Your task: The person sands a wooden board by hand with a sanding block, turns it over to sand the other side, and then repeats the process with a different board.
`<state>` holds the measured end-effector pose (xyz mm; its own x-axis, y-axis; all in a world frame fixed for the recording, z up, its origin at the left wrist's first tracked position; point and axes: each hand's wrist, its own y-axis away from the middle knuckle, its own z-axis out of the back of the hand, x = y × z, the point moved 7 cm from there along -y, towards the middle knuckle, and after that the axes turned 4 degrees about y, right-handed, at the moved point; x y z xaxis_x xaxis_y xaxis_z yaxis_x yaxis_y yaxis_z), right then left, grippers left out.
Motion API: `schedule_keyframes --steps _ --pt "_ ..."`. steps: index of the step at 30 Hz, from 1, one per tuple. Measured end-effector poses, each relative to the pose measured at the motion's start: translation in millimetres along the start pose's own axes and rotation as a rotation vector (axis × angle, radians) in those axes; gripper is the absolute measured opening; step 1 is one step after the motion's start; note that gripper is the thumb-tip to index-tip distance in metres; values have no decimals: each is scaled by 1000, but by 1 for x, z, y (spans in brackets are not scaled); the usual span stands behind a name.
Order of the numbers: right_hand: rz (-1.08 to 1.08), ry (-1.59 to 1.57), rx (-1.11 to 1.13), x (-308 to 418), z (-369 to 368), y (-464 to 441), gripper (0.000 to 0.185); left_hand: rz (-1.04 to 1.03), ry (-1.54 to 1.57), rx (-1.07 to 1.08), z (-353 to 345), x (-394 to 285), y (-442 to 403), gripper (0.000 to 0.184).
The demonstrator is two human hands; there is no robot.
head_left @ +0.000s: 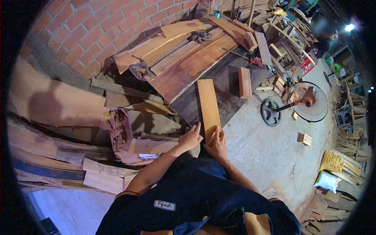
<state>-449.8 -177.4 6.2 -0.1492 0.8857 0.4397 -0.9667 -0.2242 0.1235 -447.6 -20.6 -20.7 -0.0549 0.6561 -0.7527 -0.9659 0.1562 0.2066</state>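
Note:
A flat, light-brown wooden board lies lengthwise on a dark work table, its near end toward my body. My left hand is beside the board's near left edge, fingers stretched forward and holding nothing. I cannot tell whether its fingertips touch the table. On the near end of the board rests my right hand, fingers extended over the wood and not gripped round it. Right of the board, a thick wooden block stands on the table.
Wide planks with a metal clamp cover the table's far left part. A handsaw lies farther back. On the floor at right stands a fan, near a small wood block. Stacked timber fills the left side.

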Motion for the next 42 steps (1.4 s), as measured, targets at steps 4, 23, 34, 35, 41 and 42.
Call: schedule_keyframes --steps 4,23,34,35,41,42 --pt "-41 15 59 -1 5 -2 112 4 -172 27 7 -11 2 79" --pt "-14 -72 74 -5 7 -2 118 60 238 -79 -10 18 -9 65" --pt "-2 -47 153 -8 9 8 116 167 313 -68 -11 9 -7 69" --pt "7 -54 136 -9 6 7 116 162 298 -82 -10 10 -8 70" --pt "20 -103 87 -11 16 8 115 124 316 -71 -13 11 -8 72" --pt "14 -120 75 -13 19 9 115 121 313 -75 -11 9 -7 72"
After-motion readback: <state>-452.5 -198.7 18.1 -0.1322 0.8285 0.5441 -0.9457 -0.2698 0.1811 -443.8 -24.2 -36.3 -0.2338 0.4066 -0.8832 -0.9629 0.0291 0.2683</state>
